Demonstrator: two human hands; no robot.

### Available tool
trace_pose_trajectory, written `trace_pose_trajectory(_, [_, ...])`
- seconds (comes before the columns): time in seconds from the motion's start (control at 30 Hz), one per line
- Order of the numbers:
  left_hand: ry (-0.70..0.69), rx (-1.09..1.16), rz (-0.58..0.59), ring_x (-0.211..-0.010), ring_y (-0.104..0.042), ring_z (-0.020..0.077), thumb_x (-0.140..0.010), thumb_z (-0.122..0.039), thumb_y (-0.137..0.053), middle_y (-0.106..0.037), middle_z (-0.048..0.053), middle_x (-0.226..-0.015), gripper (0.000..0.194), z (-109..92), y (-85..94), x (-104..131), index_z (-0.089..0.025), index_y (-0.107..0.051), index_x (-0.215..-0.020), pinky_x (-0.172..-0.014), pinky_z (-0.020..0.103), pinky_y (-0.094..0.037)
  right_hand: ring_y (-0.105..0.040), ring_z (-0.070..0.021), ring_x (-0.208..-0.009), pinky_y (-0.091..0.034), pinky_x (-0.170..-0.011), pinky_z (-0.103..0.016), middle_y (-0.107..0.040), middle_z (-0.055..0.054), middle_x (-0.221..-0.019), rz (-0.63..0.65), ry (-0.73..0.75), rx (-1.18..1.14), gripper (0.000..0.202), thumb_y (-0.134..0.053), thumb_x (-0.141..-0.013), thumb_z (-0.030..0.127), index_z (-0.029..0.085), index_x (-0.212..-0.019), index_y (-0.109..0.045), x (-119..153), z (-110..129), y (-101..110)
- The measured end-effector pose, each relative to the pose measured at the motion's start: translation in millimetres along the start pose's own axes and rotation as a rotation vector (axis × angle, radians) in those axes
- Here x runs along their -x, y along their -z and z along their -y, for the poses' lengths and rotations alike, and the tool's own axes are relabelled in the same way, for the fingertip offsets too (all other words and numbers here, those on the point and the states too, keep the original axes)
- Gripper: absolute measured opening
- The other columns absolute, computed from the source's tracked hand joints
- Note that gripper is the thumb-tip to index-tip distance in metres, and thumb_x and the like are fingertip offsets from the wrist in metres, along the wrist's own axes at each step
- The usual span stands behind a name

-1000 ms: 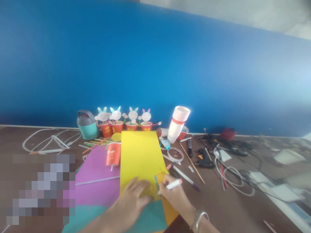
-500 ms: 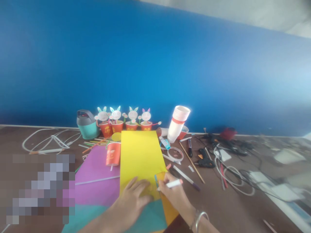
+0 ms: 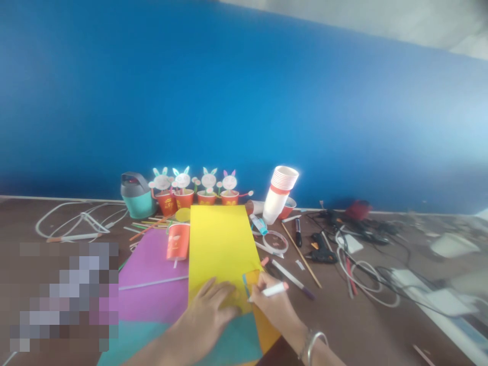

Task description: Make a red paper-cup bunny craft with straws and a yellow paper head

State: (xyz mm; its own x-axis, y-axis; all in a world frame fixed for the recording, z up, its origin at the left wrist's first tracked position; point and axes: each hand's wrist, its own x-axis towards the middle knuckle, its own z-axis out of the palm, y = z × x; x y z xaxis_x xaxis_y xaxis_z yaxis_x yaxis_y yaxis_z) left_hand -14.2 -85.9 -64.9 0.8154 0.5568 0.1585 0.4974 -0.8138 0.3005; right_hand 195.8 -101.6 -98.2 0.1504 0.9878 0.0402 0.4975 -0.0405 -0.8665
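My right hand (image 3: pixel 272 305) is closed around a white marker (image 3: pixel 275 289) with a pinkish end, its tip down near the orange paper (image 3: pixel 263 325). Spread flat, my left hand (image 3: pixel 209 310) presses on the lower part of a yellow sheet (image 3: pixel 219 239). Teal paper (image 3: pixel 238 340) lies under and beside that hand, and purple paper (image 3: pixel 152 274) is to the left. A red paper cup (image 3: pixel 178 242) lies on its side on the purple paper, against the yellow sheet's edge.
Red cups with rabbit figures (image 3: pixel 229 183) stand by the blue wall (image 3: pixel 229 101), near a teal container (image 3: pixel 139 198). Right of them are stacked white cups (image 3: pixel 280 195), a wooden stick (image 3: pixel 301 254), a black glue gun (image 3: pixel 322 250) and tangled cables (image 3: pixel 377 282).
The marker in my right hand has shifted very slightly, its tip a little lower. My left hand and the papers look unmoved.
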Motion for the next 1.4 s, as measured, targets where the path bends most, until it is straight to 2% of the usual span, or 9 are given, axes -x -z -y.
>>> trace_pose_trajectory(0.33, [-0.027, -0.008, -0.062, -0.117, -0.056, 0.0257, -0.092, -0.015, -0.047, -0.062, 0.007, -0.123, 0.029, 1, -1.3, 1, -0.03, -0.065, -0.109, -0.1, 0.051, -0.046, -0.032, -0.0086, -0.046, -0.025, -0.044, -0.022, -0.026, 0.01, -0.05, 0.012, -0.062, -0.071, 0.022, -0.047, -0.063, 0.019, 0.025, -0.055, -0.027, 1, 7, 2])
trace_pose_trajectory(0.67, [0.011, 0.017, 0.016, -0.12, -0.054, 0.027, -0.092, -0.015, -0.047, -0.061, 0.007, -0.126, 0.033, 0, 2.6, 0, -0.035, -0.063, -0.114, -0.102, 0.056, -0.043, -0.026, -0.0072, -0.045, -0.021, -0.042, -0.022, -0.025, 0.01, -0.048, 0.037, -0.102, -0.136, 0.024, -0.05, -0.056, 0.021, 0.024, -0.051, -0.027, 2, 5, 1])
trace_pose_trajectory(0.8, [0.015, 0.027, 0.025, -0.124, -0.052, 0.0267, -0.092, -0.015, -0.048, -0.059, 0.008, -0.129, 0.033, 0, 4.2, 0, -0.034, -0.062, -0.115, -0.104, 0.056, -0.04, -0.037, -0.0084, -0.037, -0.028, -0.039, -0.021, -0.032, 0.011, -0.041, 0.076, -0.132, -0.218, 0.025, -0.051, -0.067, 0.032, 0.025, -0.054, -0.031, 2, 8, 5])
trace_pose_trajectory(0.9, [0.008, 0.036, 0.021, -0.125, -0.051, 0.0269, -0.091, -0.012, -0.048, -0.058, 0.008, -0.132, 0.035, -1, 4.7, 1, -0.032, -0.062, -0.116, -0.105, 0.057, -0.039, -0.042, -0.0103, -0.036, -0.037, -0.041, -0.023, -0.037, 0.01, -0.036, 0.035, -0.123, -0.364, 0.033, -0.051, -0.077, 0.046, 0.025, -0.057, -0.035, 2, 11, 9])
trace_pose_trajectory(0.97, [-0.001, 0.058, 0.027, -0.127, -0.049, 0.0262, -0.09, -0.009, -0.048, -0.057, 0.007, -0.133, 0.038, 0, 2.8, 1, -0.03, -0.059, -0.118, -0.107, 0.056, -0.038, -0.039, -0.009, -0.036, -0.043, -0.046, -0.025, -0.037, 0.011, -0.036, 0.02, -0.11, -0.462, 0.036, -0.056, -0.077, 0.048, 0.025, -0.058, -0.037, 2, 12, 10])
trace_pose_trajectory(1.07, [0.011, 0.122, 0.016, -0.131, -0.045, 0.0238, -0.087, -0.006, -0.047, -0.052, 0.009, -0.139, 0.044, 4, -4.6, 4, -0.023, -0.046, -0.127, -0.112, 0.053, -0.033, -0.037, -0.0083, -0.04, -0.05, -0.056, -0.029, -0.039, 0.012, -0.041, 0.079, -0.115, -0.52, 0.035, -0.065, -0.074, 0.043, 0.024, -0.06, -0.039, 1, 12, 9])
trace_pose_trajectory(1.13, [0.028, 0.15, -0.009, -0.134, -0.04, 0.0238, -0.085, -0.005, -0.048, -0.048, 0.011, -0.142, 0.049, 8, -10.8, 7, -0.019, -0.038, -0.132, -0.113, 0.051, -0.032, -0.039, -0.0088, -0.044, -0.049, -0.056, -0.028, -0.041, 0.01, -0.046, 0.087, -0.127, -0.518, 0.036, -0.07, -0.07, 0.04, 0.024, -0.059, -0.04, -1, 11, 8])
trace_pose_trajectory(1.23, [0.072, 0.159, -0.022, -0.137, -0.035, 0.0268, -0.083, -0.006, -0.048, -0.044, 0.011, -0.145, 0.05, 11, -17.3, 12, -0.02, -0.038, -0.13, -0.11, 0.048, -0.038, -0.04, -0.0093, -0.046, -0.042, -0.049, -0.024, -0.042, 0.009, -0.048, 0.04, -0.13, -0.523, 0.041, -0.071, -0.069, 0.046, 0.023, -0.058, -0.04, -1, 13, 9])
trace_pose_trajectory(1.4, [0.086, 0.192, -0.042, -0.136, -0.037, 0.0259, -0.082, -0.003, -0.044, -0.04, 0.011, -0.148, 0.061, 13, -19.9, 17, -0.022, -0.028, -0.138, -0.108, 0.043, -0.041, -0.035, -0.0098, -0.041, -0.028, -0.042, -0.023, -0.047, 0.006, -0.043, -0.127, -0.09, -0.51, 0.043, -0.048, -0.085, 0.061, 0.023, -0.066, -0.046, 2, 19, 19])
